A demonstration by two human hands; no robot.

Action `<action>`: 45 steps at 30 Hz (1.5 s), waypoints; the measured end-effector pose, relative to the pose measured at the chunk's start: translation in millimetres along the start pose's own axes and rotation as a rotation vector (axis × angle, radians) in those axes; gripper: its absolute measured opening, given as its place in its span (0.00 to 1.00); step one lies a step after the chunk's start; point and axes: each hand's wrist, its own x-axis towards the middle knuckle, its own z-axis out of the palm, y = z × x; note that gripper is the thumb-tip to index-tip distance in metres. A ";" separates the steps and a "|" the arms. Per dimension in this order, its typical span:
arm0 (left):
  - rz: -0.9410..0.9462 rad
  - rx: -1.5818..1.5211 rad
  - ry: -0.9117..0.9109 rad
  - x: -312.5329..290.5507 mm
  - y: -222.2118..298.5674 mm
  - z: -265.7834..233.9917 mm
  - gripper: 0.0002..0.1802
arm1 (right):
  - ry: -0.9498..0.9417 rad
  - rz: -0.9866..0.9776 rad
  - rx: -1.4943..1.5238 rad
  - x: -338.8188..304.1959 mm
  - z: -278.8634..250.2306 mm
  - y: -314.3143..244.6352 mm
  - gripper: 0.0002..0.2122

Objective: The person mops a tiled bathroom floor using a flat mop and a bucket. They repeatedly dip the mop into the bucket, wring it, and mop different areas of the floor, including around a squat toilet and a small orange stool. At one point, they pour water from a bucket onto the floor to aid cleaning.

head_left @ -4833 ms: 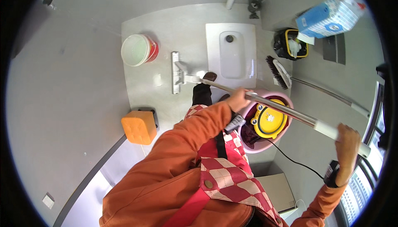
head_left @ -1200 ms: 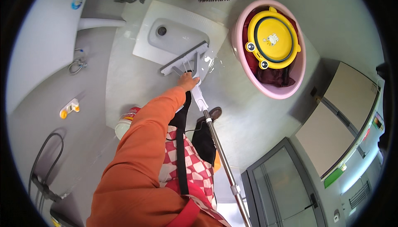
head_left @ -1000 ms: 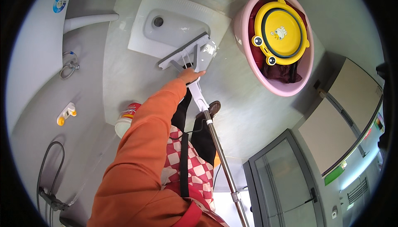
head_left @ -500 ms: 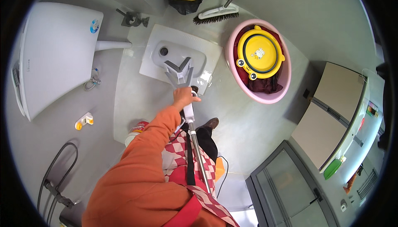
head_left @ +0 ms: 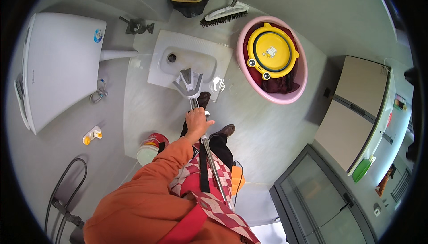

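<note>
My left hand is closed around the handle of a squeeze-type mop, at the white part just below its head. The long metal pole runs back along my body toward the lower edge. Its grey-and-white mop head hangs over the near side of a white squat toilet, with the dark grey middle drawn between two side arms. Whether the head touches the toilet cannot be made out. My right hand is not in view.
A pink tub with dark red cloth and a yellow folding basin stands right. A broom and bin are at the back. A red-and-white bucket is near my left leg; a grey door is lower right.
My left hand has moved back toward me, away from the mop head, and metal rods now show between them. The head's dark V-shaped strip has folded inward. The whole view has shifted slightly.
</note>
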 end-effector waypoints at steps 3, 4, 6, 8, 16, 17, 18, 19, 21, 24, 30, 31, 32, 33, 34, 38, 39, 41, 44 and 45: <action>-0.005 0.018 -0.027 -9.7 6.1 -5.2 0.24 | -0.002 0.000 -0.001 -2.2 2.2 -1.5 0.19; 0.000 0.027 -0.003 -12.8 8.3 -6.4 0.24 | -0.004 0.002 -0.004 -2.8 2.7 -2.1 0.19; -0.001 0.027 -0.048 -18.4 12.3 -6.7 0.24 | -0.001 0.004 -0.002 -3.8 3.7 -3.6 0.19; -0.013 0.008 -0.145 -24.3 14.8 -5.7 0.24 | 0.000 0.002 -0.005 -5.2 4.5 -5.2 0.19; 0.046 0.014 -0.032 -31.7 15.8 -1.4 0.24 | 0.027 -0.015 0.000 -12.9 -1.4 -15.7 0.19; 0.025 -0.001 -0.082 -26.9 13.2 -2.8 0.24 | 0.038 -0.021 -0.002 -12.4 -4.9 -17.1 0.19; 0.020 -0.016 -0.084 -20.5 8.5 -5.2 0.24 | 0.048 -0.033 -0.004 -11.7 -9.8 -18.2 0.19; 0.006 -0.037 -0.151 -15.3 3.0 -8.2 0.24 | 0.056 -0.044 -0.011 -11.1 -16.6 -18.8 0.19; -0.076 -0.158 -0.081 -0.1 -16.9 -15.2 0.20 | 0.085 -0.079 -0.047 -11.1 -34.8 -18.7 0.19; 0.006 -0.376 -0.180 42.2 -67.9 -30.5 0.16 | 0.162 -0.218 -0.132 -15.2 -58.3 -17.3 0.13; -0.059 -0.686 -0.377 116.1 -156.6 -47.7 0.17 | 0.200 -0.234 -0.115 -19.5 -51.8 -29.3 0.11; -0.069 -0.674 -0.343 130.4 -166.9 -46.4 0.17 | 0.189 -0.259 -0.097 -21.3 -50.0 -30.2 0.11; -0.092 -0.640 -0.309 141.9 -173.2 -37.8 0.17 | 0.153 -0.255 -0.089 -23.8 -49.7 -30.7 0.10; -0.129 -0.620 -0.267 153.3 -179.8 -26.7 0.17 | 0.131 -0.251 -0.078 -26.5 -50.5 -30.9 0.10; -0.153 -0.613 -0.197 162.8 -186.7 -14.7 0.18 | 0.122 -0.249 -0.057 -29.1 -52.1 -30.9 0.10; -0.431 -0.489 0.070 162.2 -211.3 22.7 0.37 | 0.079 -0.258 -0.001 -35.8 -59.4 -33.4 0.10; -0.632 -0.853 -0.049 152.7 -211.9 26.4 0.42 | 0.043 -0.249 -0.001 -35.6 -60.4 -35.0 0.10; -1.069 -1.447 -0.333 119.1 -202.0 26.2 0.52 | 0.062 -0.275 0.012 -32.1 -60.7 -38.9 0.10; -1.253 -1.790 -0.705 71.5 -153.6 28.4 0.56 | 0.067 -0.302 0.022 -23.0 -58.7 -44.4 0.10; -1.189 -1.981 -0.870 59.8 -133.7 33.2 0.51 | 0.089 -0.329 0.027 -20.7 -58.1 -44.8 0.10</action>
